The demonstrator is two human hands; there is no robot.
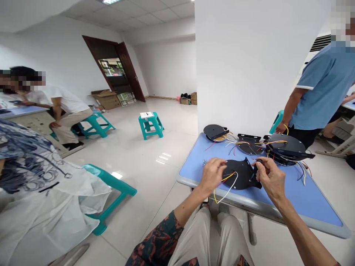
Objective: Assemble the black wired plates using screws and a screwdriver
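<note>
A black round plate with a bracket [240, 173] lies in front of me near the table's front edge. Red, yellow and white wires come out of its middle and hang over that edge. My left hand [213, 174] is at the plate's left rim, with fingers and thumb curled together against it. At the bracket side, my right hand [271, 179] pinches a small dark piece [259, 163], partly hidden by the fingers; its kind cannot be made out. Just left of my left hand sits a small heap of screws [204, 162].
Similar black round units with loose wires stand along the back of the blue table [191, 162]: one at left [215, 131], one in the middle [249, 146], a stack at right [287, 146]. A white pillar [249, 66] rises behind. A person in blue [327, 81] stands at right.
</note>
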